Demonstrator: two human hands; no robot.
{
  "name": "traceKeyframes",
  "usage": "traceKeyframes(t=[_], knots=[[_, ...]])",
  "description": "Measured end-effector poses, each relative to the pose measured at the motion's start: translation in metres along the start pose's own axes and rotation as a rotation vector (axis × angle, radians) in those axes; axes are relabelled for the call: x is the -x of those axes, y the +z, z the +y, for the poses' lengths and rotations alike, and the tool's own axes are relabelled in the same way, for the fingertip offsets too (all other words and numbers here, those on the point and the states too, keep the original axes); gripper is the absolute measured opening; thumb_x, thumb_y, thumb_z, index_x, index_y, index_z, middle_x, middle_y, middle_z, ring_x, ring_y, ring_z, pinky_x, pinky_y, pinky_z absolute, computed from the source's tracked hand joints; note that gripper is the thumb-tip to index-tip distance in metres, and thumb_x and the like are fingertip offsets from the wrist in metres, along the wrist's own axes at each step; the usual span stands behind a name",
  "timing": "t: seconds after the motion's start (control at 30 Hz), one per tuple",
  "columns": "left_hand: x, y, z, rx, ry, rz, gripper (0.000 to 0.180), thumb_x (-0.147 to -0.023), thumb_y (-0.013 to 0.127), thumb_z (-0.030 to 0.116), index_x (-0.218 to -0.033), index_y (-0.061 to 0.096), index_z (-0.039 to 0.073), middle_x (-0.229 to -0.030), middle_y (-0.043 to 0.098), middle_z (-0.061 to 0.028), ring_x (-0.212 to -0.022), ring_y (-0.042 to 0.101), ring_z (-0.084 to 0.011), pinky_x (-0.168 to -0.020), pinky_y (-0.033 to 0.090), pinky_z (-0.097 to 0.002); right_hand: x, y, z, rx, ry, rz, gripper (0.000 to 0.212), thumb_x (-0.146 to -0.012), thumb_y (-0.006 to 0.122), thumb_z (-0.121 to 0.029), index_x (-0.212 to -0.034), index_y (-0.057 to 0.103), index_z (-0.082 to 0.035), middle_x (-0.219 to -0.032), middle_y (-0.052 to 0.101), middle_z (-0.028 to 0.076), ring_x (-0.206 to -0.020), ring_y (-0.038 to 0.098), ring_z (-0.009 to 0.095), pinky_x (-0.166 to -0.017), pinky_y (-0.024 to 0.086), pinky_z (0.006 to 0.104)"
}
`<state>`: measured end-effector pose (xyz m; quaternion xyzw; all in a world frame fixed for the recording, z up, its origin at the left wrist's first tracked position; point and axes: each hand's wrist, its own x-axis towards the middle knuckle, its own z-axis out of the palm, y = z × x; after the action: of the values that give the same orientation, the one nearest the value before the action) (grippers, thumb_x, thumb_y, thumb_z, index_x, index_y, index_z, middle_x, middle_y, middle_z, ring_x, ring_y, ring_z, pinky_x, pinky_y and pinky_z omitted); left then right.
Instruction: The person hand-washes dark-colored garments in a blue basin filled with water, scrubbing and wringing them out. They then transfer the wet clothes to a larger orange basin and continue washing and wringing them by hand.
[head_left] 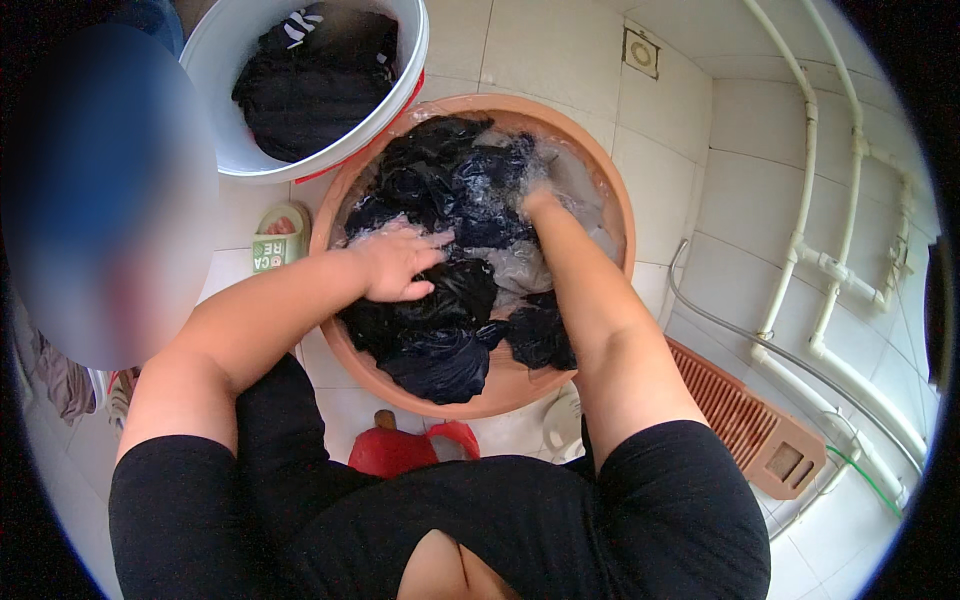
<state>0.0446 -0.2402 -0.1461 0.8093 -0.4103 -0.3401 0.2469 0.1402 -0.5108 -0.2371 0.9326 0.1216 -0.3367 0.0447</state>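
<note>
A round orange-brown basin holds water and a heap of wet black clothes. My left hand rests palm down on the dark cloth at the basin's left, its fingers spread and holding nothing. Deeper in, toward the far right side, my right hand dips into splashing water beside the black cloth. Its fingers are hidden by water and foam, so I cannot see what they grip. Greyish water shows between the dark pieces.
At the far left stands a white bucket with black clothes inside. A green slipper with toes in it is left of the basin. A brown washboard leans at the right, near white wall pipes and a grey hose. A floor drain lies far right.
</note>
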Motion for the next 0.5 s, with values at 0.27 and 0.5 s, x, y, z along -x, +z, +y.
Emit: traceKeyframes(t=[0.27, 0.5], knots=[[-0.01, -0.015, -0.035, 0.185, -0.175, 0.009, 0.052, -0.078, 0.056, 0.044, -0.12, 0.05, 0.012, -0.127, 0.045, -0.0132, -0.117, 0.042, -0.0315, -0.098, 0.032, -0.0381, 0.073, 0.005, 0.04, -0.986, 0.138, 0.01, 0.039, -0.066, 0.071, -0.019, -0.097, 0.06, 0.002, -0.093, 0.063, 0.015, -0.086, 0.059, 0.025, -0.081, 0.044, 0.033], [0.022, -0.12, 0.054, -0.006, -0.314, -0.033, 0.055, -0.074, 0.064, 0.036, -0.12, 0.05, 0.011, -0.119, 0.051, -0.0157, -0.109, 0.049, -0.0305, -0.092, 0.039, -0.0376, 0.252, -0.183, 0.016, -1.713, -0.068, 0.343, 0.024, -0.068, 0.06, -0.003, -0.092, 0.058, 0.0, -0.083, 0.061, 0.007, -0.076, 0.058, 0.017, -0.072, 0.047, 0.0311]])
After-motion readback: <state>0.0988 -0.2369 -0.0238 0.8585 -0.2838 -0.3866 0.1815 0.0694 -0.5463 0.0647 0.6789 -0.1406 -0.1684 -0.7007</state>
